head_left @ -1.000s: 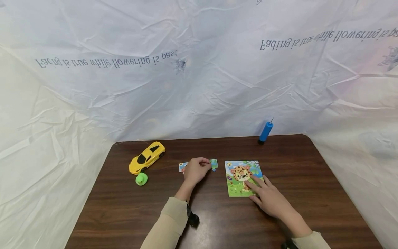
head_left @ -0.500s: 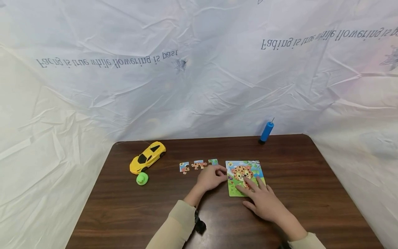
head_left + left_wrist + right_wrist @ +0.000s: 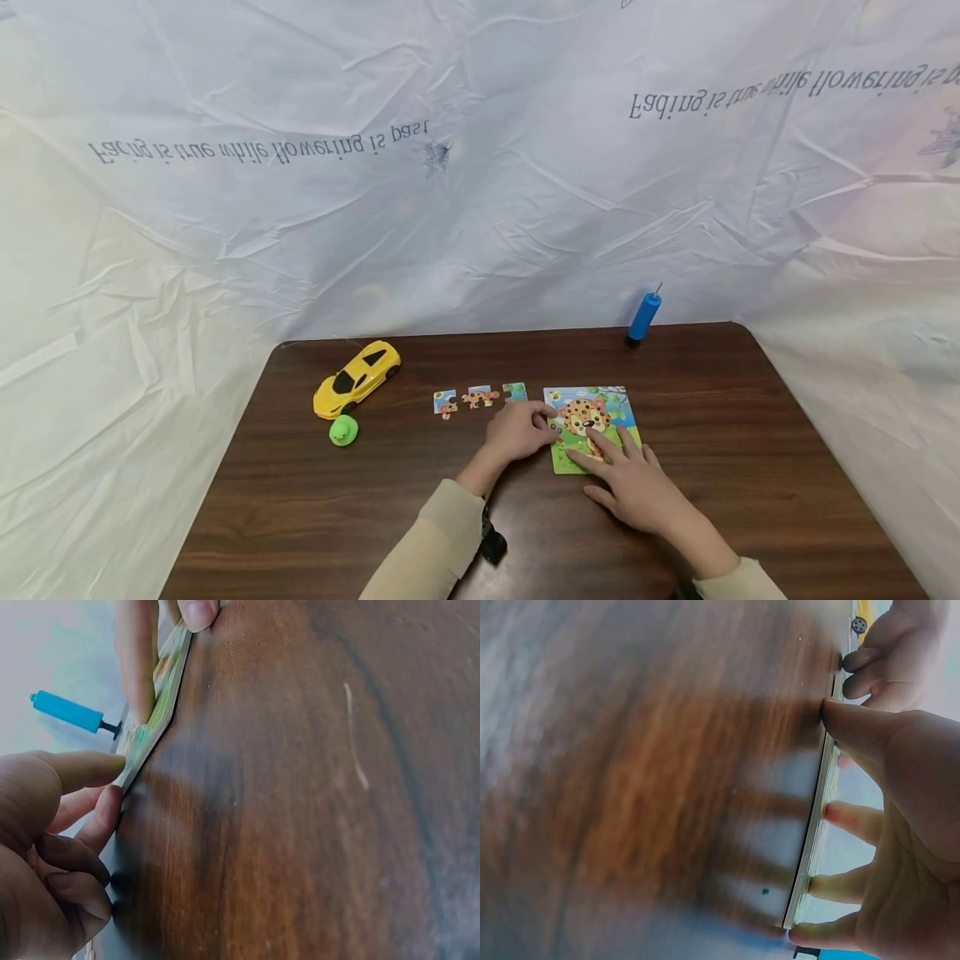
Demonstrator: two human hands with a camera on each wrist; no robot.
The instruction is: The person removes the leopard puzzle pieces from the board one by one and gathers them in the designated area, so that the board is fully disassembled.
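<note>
Away from three loose pieces [image 3: 474, 397] slides the left hand [image 3: 516, 432], pinching the left edge of the leopard puzzle [image 3: 579, 414] on the counter [image 3: 360, 517], right hand [image 3: 637, 492] spread over it, remaining pieces apparently still inside.

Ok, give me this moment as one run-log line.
left hand: at left edge of leopard puzzle, grip unclear | right hand: spread on leopard puzzle | three loose pieces: on table, left of leopard puzzle

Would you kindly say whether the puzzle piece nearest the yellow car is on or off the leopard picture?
Off: the puzzle piece lies on the table, two other pieces between it and the leopard picture.
</note>
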